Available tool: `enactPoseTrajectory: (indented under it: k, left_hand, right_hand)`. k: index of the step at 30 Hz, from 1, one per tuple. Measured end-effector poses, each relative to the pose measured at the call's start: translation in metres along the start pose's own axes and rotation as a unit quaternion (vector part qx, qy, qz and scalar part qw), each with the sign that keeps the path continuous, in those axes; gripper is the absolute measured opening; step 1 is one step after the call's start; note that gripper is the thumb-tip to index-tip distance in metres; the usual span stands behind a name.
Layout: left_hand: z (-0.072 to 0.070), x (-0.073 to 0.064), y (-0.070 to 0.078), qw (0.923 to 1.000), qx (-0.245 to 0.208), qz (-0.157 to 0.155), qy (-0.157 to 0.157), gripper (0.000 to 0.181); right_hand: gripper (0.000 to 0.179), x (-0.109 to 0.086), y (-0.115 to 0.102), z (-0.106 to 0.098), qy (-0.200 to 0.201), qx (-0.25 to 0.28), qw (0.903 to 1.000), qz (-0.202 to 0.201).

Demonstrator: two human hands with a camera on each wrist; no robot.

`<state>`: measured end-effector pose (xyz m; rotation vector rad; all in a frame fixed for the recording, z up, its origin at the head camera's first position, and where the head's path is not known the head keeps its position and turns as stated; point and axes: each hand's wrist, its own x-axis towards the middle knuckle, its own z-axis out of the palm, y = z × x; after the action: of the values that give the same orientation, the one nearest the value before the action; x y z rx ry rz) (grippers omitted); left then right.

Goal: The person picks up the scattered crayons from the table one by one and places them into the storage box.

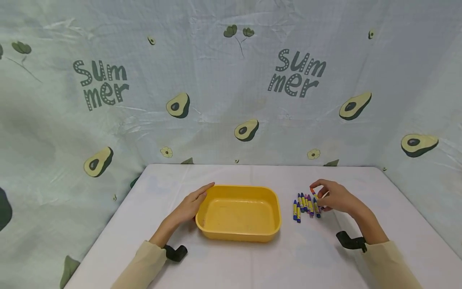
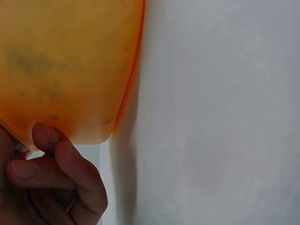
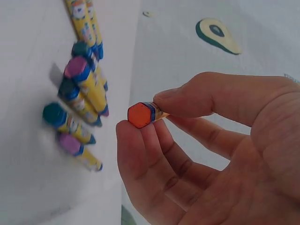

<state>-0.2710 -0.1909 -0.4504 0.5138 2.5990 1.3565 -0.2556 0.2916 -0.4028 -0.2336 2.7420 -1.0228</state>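
Note:
My right hand (image 1: 336,196) pinches an orange crayon (image 3: 140,115) between thumb and fingers, its flat orange end facing the camera in the right wrist view. In the head view this hand is over the right side of a group of crayons (image 1: 298,212) in yellow wrappers, with blue, purple and dark green ends. My left hand (image 1: 192,204) holds the left edge of a yellow plastic tray (image 1: 238,237), and several of its fingers (image 2: 82,173) curl by the outer wall in the left wrist view. No crayons lie in the tray.
A white-covered table (image 1: 252,265) bears the tray and crayons. Behind it hangs a pale cloth (image 1: 209,52) printed with avocados and lettering. Each wrist wears a black strap mount, such as the right wrist mount (image 1: 350,241).

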Motion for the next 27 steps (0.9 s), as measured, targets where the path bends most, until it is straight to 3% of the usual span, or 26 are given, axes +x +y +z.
enactPoseTrajectory:
  k: [10, 27]
  left_hand:
    - [-0.004, 0.008, -0.004, 0.9999, -0.008, -0.008, 0.002, 0.047]
    - [-0.013, 0.024, -0.01, 0.9997, -0.011, 0.018, -0.011, 0.047]
  right_hand:
    - [0.052, 0.026, -0.038, 0.012, -0.016, 0.007, 0.9993, -0.032]
    - [0.051, 0.073, -0.115, 0.029, -0.046, 0.009, 0.997, -0.061]
